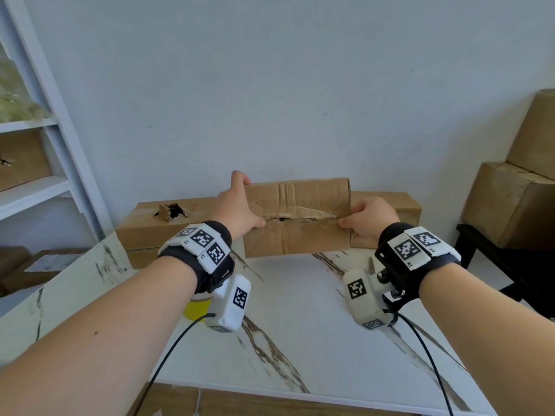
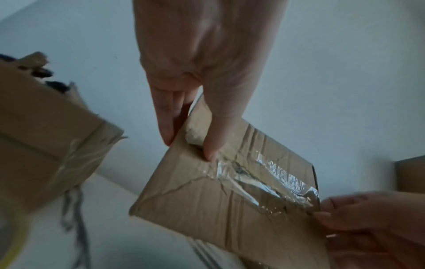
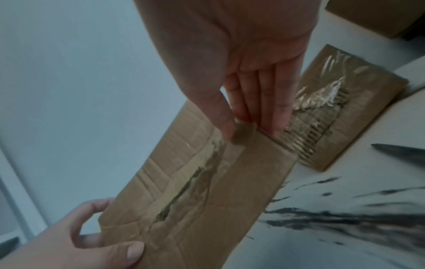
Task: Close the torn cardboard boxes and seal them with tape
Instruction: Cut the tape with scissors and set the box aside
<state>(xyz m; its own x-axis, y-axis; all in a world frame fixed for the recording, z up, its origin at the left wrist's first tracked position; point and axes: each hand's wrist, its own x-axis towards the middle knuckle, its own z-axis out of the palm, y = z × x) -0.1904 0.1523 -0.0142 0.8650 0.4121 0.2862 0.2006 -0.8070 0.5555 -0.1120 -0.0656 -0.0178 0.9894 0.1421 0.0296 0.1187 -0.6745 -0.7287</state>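
A flat brown cardboard box point(image 1: 300, 217) with a long tear across its face stands tilted on its lower edge on the marble table point(image 1: 315, 325). Clear tape point(image 2: 264, 182) lies wrinkled over the tear. My left hand point(image 1: 240, 205) grips the box's left end point(image 2: 174, 182), thumb on the front, fingers behind. My right hand point(image 1: 369, 217) pinches the right end at the tape's end point(image 3: 241, 134). A yellow tape roll point(image 1: 196, 307) lies on the table, mostly hidden under my left wrist.
A box with a ragged hole point(image 1: 171, 211) lies behind on the left, another box point(image 1: 387, 205) behind on the right. Scissor blades point(image 3: 400, 154) rest on the table by my right wrist. More boxes point(image 1: 510, 199) are stacked at right; shelves point(image 1: 30, 187) stand left.
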